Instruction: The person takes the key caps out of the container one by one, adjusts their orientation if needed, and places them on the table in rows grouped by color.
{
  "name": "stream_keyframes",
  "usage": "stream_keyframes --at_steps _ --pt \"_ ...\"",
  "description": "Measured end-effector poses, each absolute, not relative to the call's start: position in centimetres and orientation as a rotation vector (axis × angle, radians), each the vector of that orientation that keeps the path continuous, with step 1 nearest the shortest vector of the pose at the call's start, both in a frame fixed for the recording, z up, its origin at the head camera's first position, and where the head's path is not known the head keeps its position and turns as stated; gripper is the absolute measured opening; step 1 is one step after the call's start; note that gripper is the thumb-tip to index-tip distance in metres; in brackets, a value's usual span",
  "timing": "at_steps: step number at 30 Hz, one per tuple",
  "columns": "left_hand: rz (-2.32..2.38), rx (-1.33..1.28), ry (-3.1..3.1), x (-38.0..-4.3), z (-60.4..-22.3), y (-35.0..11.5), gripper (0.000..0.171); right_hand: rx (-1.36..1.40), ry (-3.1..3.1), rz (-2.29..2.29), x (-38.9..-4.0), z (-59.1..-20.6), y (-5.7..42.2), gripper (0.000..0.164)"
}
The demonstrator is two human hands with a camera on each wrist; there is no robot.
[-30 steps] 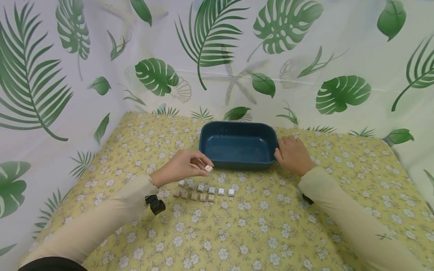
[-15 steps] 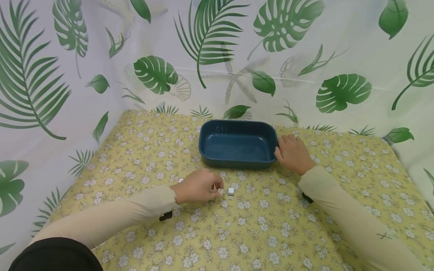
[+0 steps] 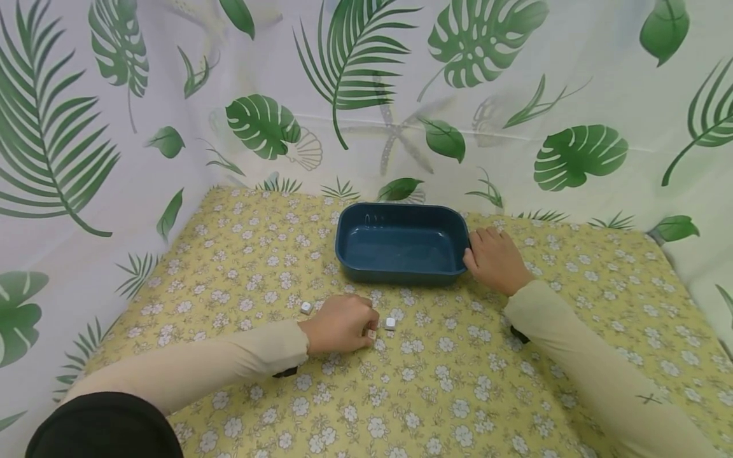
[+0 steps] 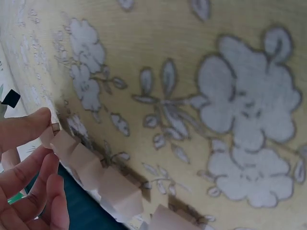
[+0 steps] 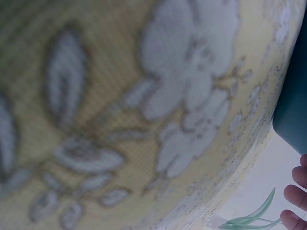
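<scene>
In the head view my left hand (image 3: 340,323) is low over the cloth, thumb and fingertips pinching a small beige keycap (image 3: 372,334) at the right end of a row. Several more beige keycaps (image 4: 120,191) line up beside it in the left wrist view; from above the hand hides them. A white keycap (image 3: 390,324) lies just right of the fingers, another white keycap (image 3: 306,308) behind the wrist. My right hand (image 3: 497,261) grips the right end of a dark blue basin (image 3: 401,277); its fingertips (image 5: 295,194) show at the right wrist view's edge.
A yellow flowered cloth (image 3: 446,394) covers the table. Behind and to the left hangs a white leaf-print curtain (image 3: 343,159). A black rounded shape (image 3: 105,426) blocks the bottom left corner of the head view.
My left hand has carried the keycap from near the basin's front corner down to the cloth, then slightly nearer me, to the beige row's right end. The right hand stays put.
</scene>
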State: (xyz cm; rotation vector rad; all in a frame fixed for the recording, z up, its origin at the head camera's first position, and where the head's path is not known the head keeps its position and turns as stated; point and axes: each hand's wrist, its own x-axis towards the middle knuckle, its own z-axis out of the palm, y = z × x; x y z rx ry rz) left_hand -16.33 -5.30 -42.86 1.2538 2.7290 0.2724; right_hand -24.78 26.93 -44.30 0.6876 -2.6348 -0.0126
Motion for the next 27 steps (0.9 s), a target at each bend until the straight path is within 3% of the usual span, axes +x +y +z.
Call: stream_keyframes --at_steps 6,10,15,27 --pt "0.299 1.278 2.706 -16.5 -43.0 -5.5 0.01 0.671 -2.667 -0.017 -24.7 -44.2 26.9 0.024" --pt "0.312 1.253 2.699 -16.8 -42.3 -5.7 0.017 0.673 -2.665 -0.013 -24.7 -44.2 26.9 0.024" --pt "0.338 1.239 2.744 -17.4 -39.5 -6.4 0.023 0.672 -2.671 0.007 -24.6 -44.1 26.8 0.024" --pt "0.426 1.234 2.774 -19.4 -33.1 -7.4 0.015 0.676 -2.709 0.035 -24.9 -44.2 26.9 0.027"
